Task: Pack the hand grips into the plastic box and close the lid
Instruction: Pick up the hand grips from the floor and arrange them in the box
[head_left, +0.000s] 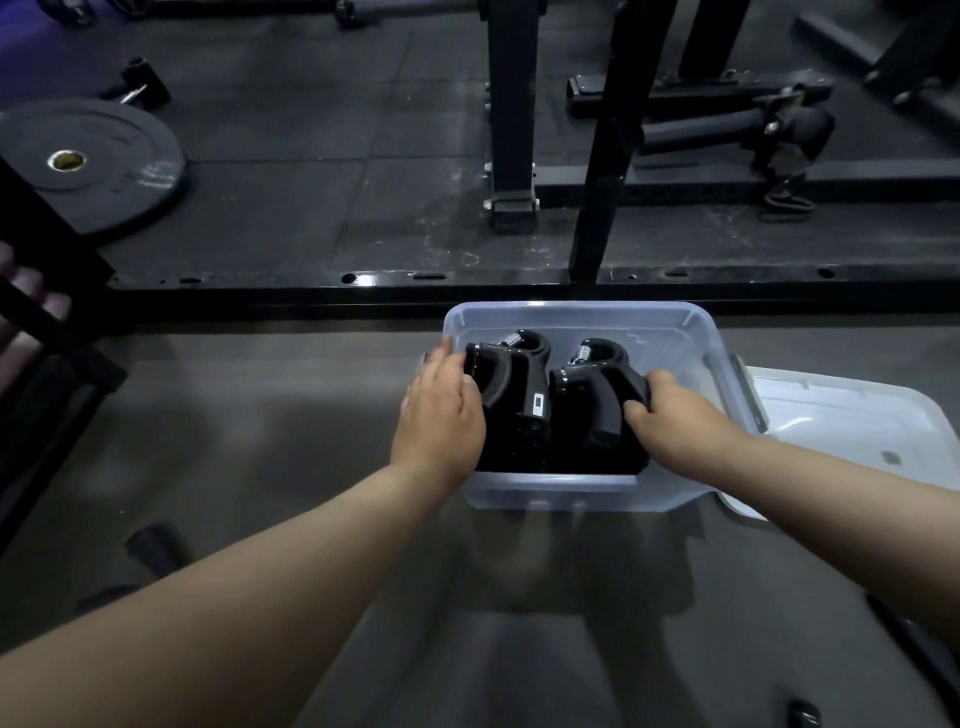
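Dim gym light, blurred foreground, wide-angle bending at edges

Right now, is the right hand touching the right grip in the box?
Touching. In the head view the right hand curls its fingers round the right grip inside the box; no gap shows between them.

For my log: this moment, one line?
left hand holds left grip; right hand holds right grip; both in box; lid off

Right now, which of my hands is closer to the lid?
Right. The right hand holds the right hand grip at the box's right wall, just beside the lid; the left hand holds the left hand grip at the box's left wall, farther off.
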